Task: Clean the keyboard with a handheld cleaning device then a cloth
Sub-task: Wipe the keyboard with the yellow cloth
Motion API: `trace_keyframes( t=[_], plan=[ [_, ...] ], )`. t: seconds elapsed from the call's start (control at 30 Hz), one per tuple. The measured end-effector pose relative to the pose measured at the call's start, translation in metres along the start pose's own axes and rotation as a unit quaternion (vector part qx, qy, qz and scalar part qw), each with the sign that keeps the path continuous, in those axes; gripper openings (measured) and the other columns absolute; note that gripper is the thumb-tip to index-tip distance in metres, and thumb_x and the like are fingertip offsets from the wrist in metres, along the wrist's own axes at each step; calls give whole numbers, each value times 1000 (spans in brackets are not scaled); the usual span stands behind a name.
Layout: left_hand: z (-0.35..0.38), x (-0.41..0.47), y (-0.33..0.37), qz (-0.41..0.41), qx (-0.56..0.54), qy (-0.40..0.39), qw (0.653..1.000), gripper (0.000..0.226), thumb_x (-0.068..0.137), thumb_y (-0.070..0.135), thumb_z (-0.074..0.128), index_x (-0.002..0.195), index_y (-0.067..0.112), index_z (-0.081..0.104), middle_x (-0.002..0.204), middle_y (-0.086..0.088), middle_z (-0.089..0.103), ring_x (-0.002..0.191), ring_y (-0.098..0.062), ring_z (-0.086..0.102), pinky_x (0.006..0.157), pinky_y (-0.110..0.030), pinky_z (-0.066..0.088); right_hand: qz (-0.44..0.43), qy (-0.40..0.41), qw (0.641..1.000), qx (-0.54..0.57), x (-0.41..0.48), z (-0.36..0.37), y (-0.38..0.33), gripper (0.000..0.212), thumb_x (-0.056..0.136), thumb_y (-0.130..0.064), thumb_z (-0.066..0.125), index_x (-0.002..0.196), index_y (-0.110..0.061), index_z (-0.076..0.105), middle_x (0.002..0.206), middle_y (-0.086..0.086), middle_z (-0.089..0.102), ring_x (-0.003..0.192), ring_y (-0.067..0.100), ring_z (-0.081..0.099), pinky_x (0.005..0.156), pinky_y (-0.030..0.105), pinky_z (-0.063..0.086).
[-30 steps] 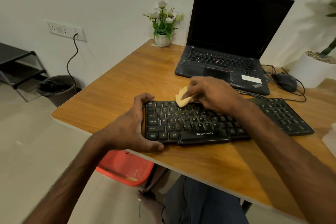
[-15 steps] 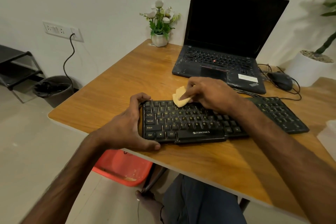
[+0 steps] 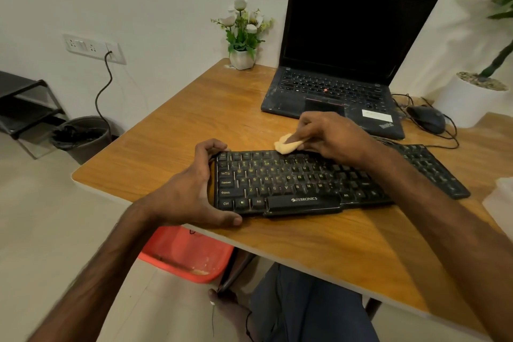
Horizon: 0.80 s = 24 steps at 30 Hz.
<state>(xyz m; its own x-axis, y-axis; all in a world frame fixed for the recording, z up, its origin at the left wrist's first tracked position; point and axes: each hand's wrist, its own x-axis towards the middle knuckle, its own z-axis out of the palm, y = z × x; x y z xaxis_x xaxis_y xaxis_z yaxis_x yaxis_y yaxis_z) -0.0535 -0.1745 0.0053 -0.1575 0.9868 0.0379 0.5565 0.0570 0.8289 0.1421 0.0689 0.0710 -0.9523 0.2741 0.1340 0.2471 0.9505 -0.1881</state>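
Observation:
A black keyboard (image 3: 291,183) with yellow letters lies on the wooden table (image 3: 194,119) near its front edge. My left hand (image 3: 191,189) clamps the keyboard's left end, thumb along the front edge and fingers curled over the back corner. My right hand (image 3: 330,137) pinches a small pale yellow cloth (image 3: 286,144) and presses it on the top key row, left of centre. Most of the cloth is hidden under my fingers. My right forearm crosses over the keyboard's right half.
An open black laptop (image 3: 341,75) stands behind the keyboard. A black mouse (image 3: 427,118) with tangled cable lies to its right, beside a white plant pot (image 3: 469,100). A small flower pot (image 3: 243,58) sits at the table's back. A red tub (image 3: 188,255) and a bin (image 3: 80,136) are on the floor.
My right hand has slid the cloth a little to the right along the top key row. My left hand keeps its hold on the keyboard's left end.

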Motion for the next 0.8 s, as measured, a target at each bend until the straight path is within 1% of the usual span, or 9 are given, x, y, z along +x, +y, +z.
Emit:
trace_keyframes(
  t=[0.1, 0.17, 0.27, 0.37, 0.53, 0.6, 0.67, 0.73, 0.8],
  plan=[
    [0, 1, 1, 5, 5, -2, 1000, 127, 47, 57, 93, 141, 45, 8, 145, 22, 33, 132, 2, 46, 110, -33, 47, 9, 97, 992, 74, -11, -4, 12, 29, 86, -21, 72, 114, -29, 73, 99, -8, 60, 91, 11, 56, 76, 43, 51],
    [1, 1, 2, 8, 13, -6, 1000, 131, 47, 60, 92, 144, 45, 5, 148, 26, 28, 133, 9, 41, 112, -29, 44, 13, 120, 988, 92, -12, -4, 8, 29, 87, -21, 71, 114, -30, 73, 98, -6, 59, 90, 12, 55, 77, 44, 52],
    [3, 0, 4, 10, 22, -5, 1000, 138, 44, 65, 92, 145, 49, 1, 147, 34, 23, 135, 9, 38, 113, -29, 42, -12, 71, 996, 60, -6, 3, -7, 30, 89, -25, 69, 118, -31, 70, 105, -5, 57, 94, 13, 53, 81, 36, 49],
    [4, -1, 5, 11, 22, 4, 1000, 134, 45, 66, 91, 143, 52, 1, 141, 38, 27, 130, 11, 42, 111, -30, 45, -29, 20, 999, -6, -5, 14, -14, 30, 91, -23, 66, 120, -32, 68, 108, -4, 56, 97, 11, 50, 80, 28, 41],
    [3, -1, 4, 11, 19, 4, 1000, 122, 48, 60, 92, 136, 55, 7, 139, 30, 35, 124, 10, 48, 105, -27, 49, -6, -18, 999, -44, -19, -7, 7, 29, 90, -21, 66, 116, -35, 69, 109, -9, 54, 98, 8, 50, 79, 25, 42],
    [3, 0, 4, 11, 16, 5, 1000, 120, 48, 60, 92, 134, 55, 8, 139, 27, 37, 123, 8, 50, 104, -28, 50, 4, -24, 999, -40, -24, -15, 16, 30, 89, -19, 67, 114, -35, 70, 107, -12, 53, 97, 5, 49, 75, 24, 41],
    [4, 0, 4, 13, 21, 6, 1000, 119, 48, 61, 92, 133, 55, 9, 139, 25, 38, 122, 7, 52, 103, -29, 51, 4, -29, 999, -34, -24, -19, 18, 29, 88, -18, 69, 112, -35, 71, 105, -13, 54, 95, 4, 49, 76, 30, 46],
    [4, 0, 3, 13, 25, 10, 1000, 119, 48, 62, 91, 133, 54, 9, 138, 24, 40, 120, 6, 53, 101, -29, 52, -2, 1, 1000, -7, -16, -20, 11, 26, 88, -21, 69, 112, -31, 72, 104, -10, 56, 94, 7, 51, 80, 34, 49],
    [4, 1, 4, 12, 25, 6, 1000, 118, 48, 62, 91, 132, 55, 9, 136, 23, 41, 118, 6, 54, 100, -27, 53, -15, 40, 998, 36, -7, -16, 0, 27, 87, -24, 69, 114, -29, 72, 104, -6, 58, 93, 11, 54, 79, 30, 47]
  ],
)
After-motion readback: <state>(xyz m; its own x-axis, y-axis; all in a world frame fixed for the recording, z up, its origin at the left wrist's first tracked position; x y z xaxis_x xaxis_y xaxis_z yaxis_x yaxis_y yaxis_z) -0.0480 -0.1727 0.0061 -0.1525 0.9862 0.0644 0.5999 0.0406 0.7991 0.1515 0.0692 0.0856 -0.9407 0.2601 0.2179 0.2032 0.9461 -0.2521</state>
